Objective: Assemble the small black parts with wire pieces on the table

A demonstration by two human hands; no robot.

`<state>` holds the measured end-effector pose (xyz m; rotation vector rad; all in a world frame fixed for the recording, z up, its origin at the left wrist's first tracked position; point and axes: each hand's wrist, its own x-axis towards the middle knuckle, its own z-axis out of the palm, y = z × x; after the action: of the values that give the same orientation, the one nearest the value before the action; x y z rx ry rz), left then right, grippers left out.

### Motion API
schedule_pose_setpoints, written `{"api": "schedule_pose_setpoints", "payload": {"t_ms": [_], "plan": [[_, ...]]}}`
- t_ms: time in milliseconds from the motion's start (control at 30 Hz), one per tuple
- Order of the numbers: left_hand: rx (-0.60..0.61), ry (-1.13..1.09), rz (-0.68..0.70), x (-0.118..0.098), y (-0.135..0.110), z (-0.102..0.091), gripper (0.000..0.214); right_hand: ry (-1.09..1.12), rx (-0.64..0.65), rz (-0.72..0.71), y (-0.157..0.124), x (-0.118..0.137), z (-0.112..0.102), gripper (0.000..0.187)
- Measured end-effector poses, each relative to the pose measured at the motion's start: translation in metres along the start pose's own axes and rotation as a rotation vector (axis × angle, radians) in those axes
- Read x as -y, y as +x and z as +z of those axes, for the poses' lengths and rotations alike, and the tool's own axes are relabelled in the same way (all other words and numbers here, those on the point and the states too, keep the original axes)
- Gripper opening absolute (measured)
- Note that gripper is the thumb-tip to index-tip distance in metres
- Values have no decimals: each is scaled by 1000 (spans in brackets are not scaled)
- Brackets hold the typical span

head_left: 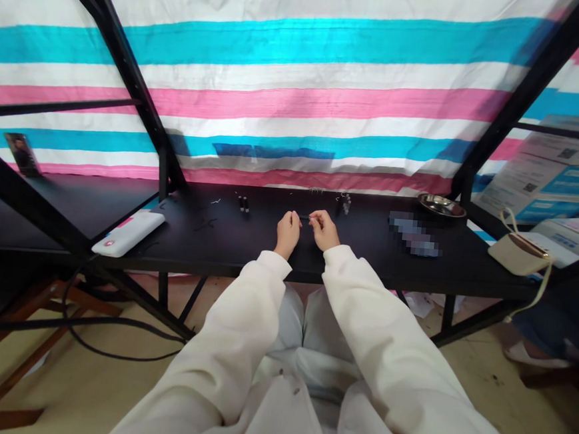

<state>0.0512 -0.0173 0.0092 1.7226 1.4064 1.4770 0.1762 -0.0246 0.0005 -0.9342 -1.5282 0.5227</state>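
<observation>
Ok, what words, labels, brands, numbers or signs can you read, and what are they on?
None legible.
Stacked cartons: print and square codes, too small and blurred.
White object at left: reddish mark, unreadable.
Pixelated item: obscured, unreadable.
Held dark piece: no lettering discernible.

Dark piece [305, 217] partly covered by left hand [287, 233] and right hand [325, 230], too small to be identified; blue-grey item [413, 235] pixelated; boxes [553, 174] cut off at right edge.

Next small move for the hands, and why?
I'd probably have the left hand steady the small dark piece while the right hand gently adjusts its end: the piece bridges the gap between the fingertips, and both hands appear to pinch it. Exact grip detail is too small to tell.
</observation>
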Motion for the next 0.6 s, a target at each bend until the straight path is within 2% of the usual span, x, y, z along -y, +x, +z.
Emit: {"api": "schedule_pose_setpoints", "payload": {"t_ms": [200, 400, 500, 600], "plan": [[-20, 96, 19, -2, 0, -2, 36, -147, 24, -20, -1, 0, -1, 25], [-92, 241, -3, -2, 0, -5, 31, -468, 131, -133, -5, 4, -2, 19], [-127, 300, -52, -2, 0, -6, 29, -596, 133, -119, -6, 7, -2, 19], [-108, 289, -66, -2, 1, -6, 30, -642, 130, -93, -7, 8, -2, 19]]}}
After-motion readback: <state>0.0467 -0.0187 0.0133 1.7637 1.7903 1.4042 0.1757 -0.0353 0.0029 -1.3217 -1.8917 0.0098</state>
